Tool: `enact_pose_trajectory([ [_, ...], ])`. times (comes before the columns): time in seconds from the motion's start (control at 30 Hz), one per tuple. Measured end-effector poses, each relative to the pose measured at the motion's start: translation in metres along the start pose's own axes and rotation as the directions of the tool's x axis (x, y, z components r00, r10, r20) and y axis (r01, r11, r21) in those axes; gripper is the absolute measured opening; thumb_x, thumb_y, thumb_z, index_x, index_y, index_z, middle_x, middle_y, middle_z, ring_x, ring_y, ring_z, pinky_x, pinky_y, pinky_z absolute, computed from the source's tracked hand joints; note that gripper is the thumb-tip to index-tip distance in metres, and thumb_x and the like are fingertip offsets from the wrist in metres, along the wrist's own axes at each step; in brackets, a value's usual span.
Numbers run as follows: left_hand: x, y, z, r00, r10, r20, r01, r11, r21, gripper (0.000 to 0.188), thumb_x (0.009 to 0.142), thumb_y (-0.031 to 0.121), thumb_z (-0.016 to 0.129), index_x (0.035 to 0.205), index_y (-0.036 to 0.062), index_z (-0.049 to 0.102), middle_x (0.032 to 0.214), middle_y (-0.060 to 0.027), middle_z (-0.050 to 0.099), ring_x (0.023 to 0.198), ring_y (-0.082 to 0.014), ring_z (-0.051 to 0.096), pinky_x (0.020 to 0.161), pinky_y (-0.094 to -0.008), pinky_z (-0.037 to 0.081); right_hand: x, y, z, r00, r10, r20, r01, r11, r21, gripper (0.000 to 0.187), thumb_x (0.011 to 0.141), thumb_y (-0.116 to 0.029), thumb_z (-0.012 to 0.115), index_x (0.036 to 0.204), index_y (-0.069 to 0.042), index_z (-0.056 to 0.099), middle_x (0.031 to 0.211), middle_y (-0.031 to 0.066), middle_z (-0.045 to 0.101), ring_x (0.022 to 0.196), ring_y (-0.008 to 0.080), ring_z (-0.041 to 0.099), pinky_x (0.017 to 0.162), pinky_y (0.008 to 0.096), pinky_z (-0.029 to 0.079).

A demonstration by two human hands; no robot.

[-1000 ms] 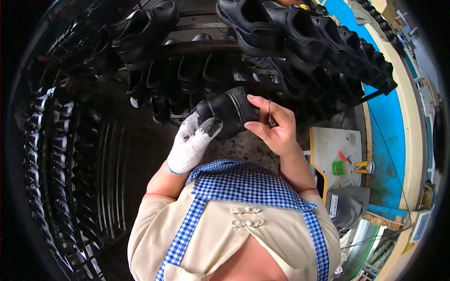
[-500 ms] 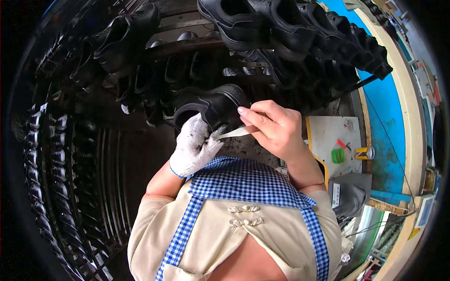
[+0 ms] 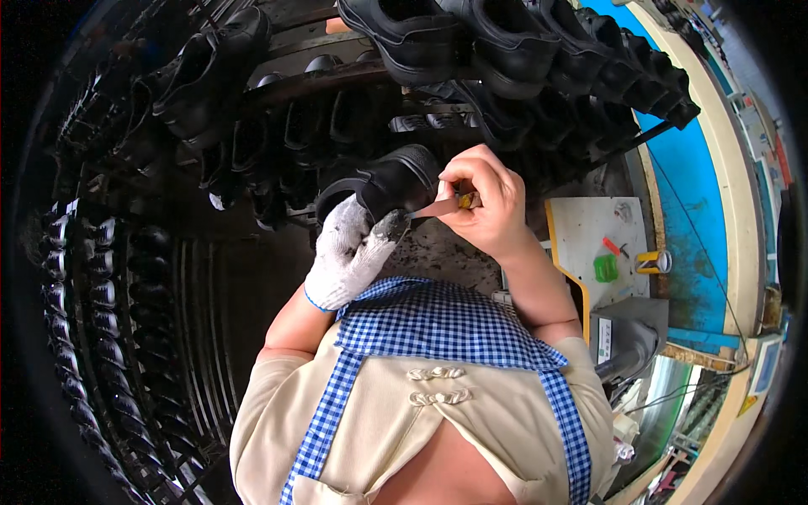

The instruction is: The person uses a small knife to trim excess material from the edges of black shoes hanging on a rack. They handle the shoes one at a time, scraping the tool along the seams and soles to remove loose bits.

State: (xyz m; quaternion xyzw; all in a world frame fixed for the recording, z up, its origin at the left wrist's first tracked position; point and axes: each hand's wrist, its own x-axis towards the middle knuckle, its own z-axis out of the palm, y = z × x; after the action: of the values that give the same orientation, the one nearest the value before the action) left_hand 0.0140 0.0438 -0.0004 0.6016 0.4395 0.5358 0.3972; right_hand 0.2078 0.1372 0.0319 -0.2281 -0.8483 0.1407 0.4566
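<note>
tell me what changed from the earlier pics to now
In the gloved left hand, the black shoe has turned so its opening shows. A thin blade now juts from the right hand, its tip by the left thumb; at first that hand was at the shoe's end. The left grip on the shoe stayed, and the green item still lies on the white table.

Apron point(image 3: 438, 328): blue-white checks, matching straps point(image 3: 326, 421)
Top point(image 3: 379, 412): your cream, short-sleeved, two knotted fastenings point(image 3: 442, 397)
Left hand point(image 3: 349, 248): your white glove point(image 3: 337, 273), blue-edged, dark thumb point(image 3: 390, 227)
</note>
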Motion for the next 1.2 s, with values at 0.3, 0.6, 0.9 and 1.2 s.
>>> enact_pose_trajectory([
  [0.3, 0.001, 0.017, 0.006, 0.988, -0.140, -0.067, 0.115, 0.950, -0.289, 0.032, 0.097, 0.008, 0.056, 0.127, -0.0023, 0.057, 0.118, -0.0072, 0.064, 0.107, -0.0150, 0.059, 0.095, -0.0298, 0.046, -0.017, 0.023, -0.002, 0.964, 0.169, -0.208, -0.187, 0.980, -0.074, 0.018, 0.077, 0.007, 0.067, 0.087, -0.003, 0.055, 0.079, 0.0051, 0.058, 0.060, 0.0071, 0.054, 0.052, 0.0205, 0.044],
  [0.6, 0.001, 0.020, 0.009, 0.983, -0.182, 0.025, 0.178, 0.906, -0.383, 0.034, 0.098, 0.010, 0.055, 0.131, -0.0012, 0.055, 0.124, -0.0059, 0.062, 0.112, -0.0133, 0.056, 0.098, -0.0291, 0.043, -0.040, 0.003, -0.012, 0.886, 0.447, 0.126, -0.445, 0.741, 0.502, 0.028, 0.090, -0.018, 0.072, 0.112, -0.002, 0.063, 0.070, -0.0032, 0.056, 0.057, 0.0011, 0.047, 0.050, 0.0190, 0.036],
  [0.9, 0.007, 0.014, 0.028, 0.964, -0.265, -0.003, 0.221, 0.810, -0.544, 0.043, 0.101, 0.031, 0.048, 0.132, 0.0012, 0.054, 0.121, -0.0070, 0.063, 0.112, -0.0154, 0.058, 0.097, -0.0317, 0.045, -0.039, -0.029, -0.030, 0.983, 0.170, 0.070, -0.153, 0.967, -0.205, 0.049, 0.088, -0.015, 0.069, 0.136, -0.021, 0.059, 0.077, 0.0046, 0.053, 0.056, 0.0191, 0.056, 0.051, 0.0339, 0.048],
  [1.2, 0.028, 0.009, 0.043, 0.865, -0.474, 0.166, 0.333, 0.295, -0.895, 0.037, 0.096, 0.030, 0.056, 0.125, 0.0069, 0.057, 0.118, -0.0069, 0.066, 0.104, -0.0198, 0.063, 0.088, -0.0336, 0.051, -0.046, -0.031, -0.036, 0.965, 0.259, 0.035, -0.242, 0.934, -0.261, 0.046, 0.089, -0.011, 0.066, 0.133, -0.022, 0.062, 0.077, 0.0054, 0.050, 0.057, 0.0199, 0.057, 0.051, 0.0342, 0.048],
])
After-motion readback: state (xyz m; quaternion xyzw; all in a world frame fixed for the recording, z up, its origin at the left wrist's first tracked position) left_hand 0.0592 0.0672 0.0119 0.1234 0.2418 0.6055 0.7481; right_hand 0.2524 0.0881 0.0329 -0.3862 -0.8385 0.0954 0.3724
